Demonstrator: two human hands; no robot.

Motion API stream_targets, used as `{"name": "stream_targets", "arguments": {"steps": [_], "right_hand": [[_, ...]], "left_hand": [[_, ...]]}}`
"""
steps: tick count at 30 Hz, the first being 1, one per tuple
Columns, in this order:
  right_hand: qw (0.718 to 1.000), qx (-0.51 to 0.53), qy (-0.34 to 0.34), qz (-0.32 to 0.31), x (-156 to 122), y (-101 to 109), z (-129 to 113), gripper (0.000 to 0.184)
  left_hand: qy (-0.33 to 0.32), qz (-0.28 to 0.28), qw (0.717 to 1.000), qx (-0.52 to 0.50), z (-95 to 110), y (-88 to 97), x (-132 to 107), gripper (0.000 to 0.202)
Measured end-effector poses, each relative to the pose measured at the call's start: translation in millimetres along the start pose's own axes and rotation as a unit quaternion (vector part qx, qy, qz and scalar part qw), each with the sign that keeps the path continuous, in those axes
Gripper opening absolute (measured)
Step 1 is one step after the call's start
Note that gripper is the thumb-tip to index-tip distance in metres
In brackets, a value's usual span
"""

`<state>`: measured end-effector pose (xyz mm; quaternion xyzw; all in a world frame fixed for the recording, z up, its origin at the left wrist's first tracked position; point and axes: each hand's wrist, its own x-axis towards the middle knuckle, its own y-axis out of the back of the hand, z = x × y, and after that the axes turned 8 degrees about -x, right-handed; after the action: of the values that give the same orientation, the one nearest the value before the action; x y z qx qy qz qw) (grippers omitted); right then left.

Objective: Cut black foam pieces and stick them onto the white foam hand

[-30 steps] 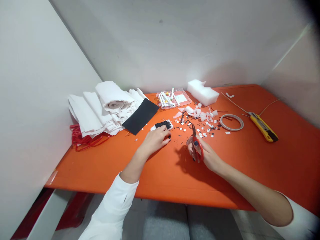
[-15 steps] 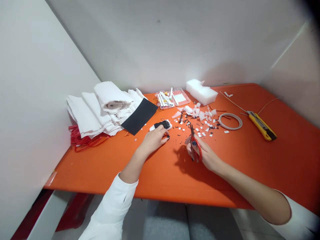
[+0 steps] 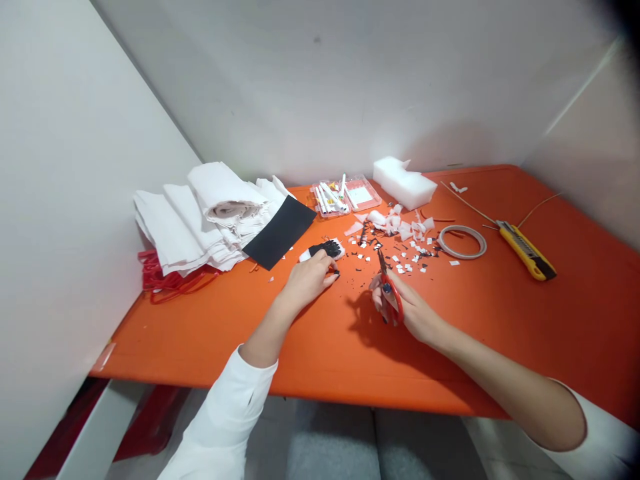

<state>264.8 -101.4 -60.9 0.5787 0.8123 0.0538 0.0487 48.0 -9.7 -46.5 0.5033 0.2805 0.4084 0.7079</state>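
1. Table (image 3: 340, 360): orange, against pale walls. Two bare hands over it, white sleeves.
2. Left hand (image 3: 310, 277): low at the table, palm down, fingers bent, at the near edge of a small white pad (image 3: 305, 256). Cannot tell whether it grips anything; fingertips partly hidden.
3. Pad: left of the table's middle, black pieces (image 3: 326, 249) lying side by side on it.
4. Right hand (image 3: 416, 317): grasping red-handled scissors (image 3: 387, 287), fingers around the handles, blades pointing away from the person. Scissors well apart from the pad, to its right.
5. Scraps (image 3: 400, 260), black and white, strewn beyond the scissors; foam bits (image 3: 404, 229) heaped behind them.
6. Left of the pad: black sheet (image 3: 281, 233), leaning over the edge of a white stack (image 3: 227, 183). Red plastic (image 3: 165, 275) partly under the stack.
7. Far side: open clear case (image 3: 364, 195) with white pens (image 3: 333, 199); foam block (image 3: 405, 185) to its right.
8. Right side: tape ring (image 3: 463, 257) lying flat, yellow cutter (image 3: 525, 250) beyond it, near thin wire (image 3: 467, 202).
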Motion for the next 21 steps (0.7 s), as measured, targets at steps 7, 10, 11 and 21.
{"name": "stream_targets", "arguments": {"steps": [7, 10, 11, 21], "right_hand": [[1.0, -0.001, -0.001, -0.004, -1, 0, 0, 0.029], [1.0, -0.002, -0.005, -0.002, -1, 0, 1, 0.03], [1.0, -0.003, -0.007, -0.001, -1, 0, 1, 0.031], [0.999, -0.027, 0.001, -0.035, -1, 0, -2, 0.033]], "left_hand": [[-0.002, 0.012, 0.999, -0.047, 1, 1.4, -1, 0.014], [-0.009, 0.016, 0.994, -0.109, 4, 1.9, -2, 0.007], [-0.008, 0.018, 0.99, -0.141, 5, 1.5, -2, 0.006], [0.109, 0.04, 0.791, -0.6, 27, -4.9, 0, 0.026]]}}
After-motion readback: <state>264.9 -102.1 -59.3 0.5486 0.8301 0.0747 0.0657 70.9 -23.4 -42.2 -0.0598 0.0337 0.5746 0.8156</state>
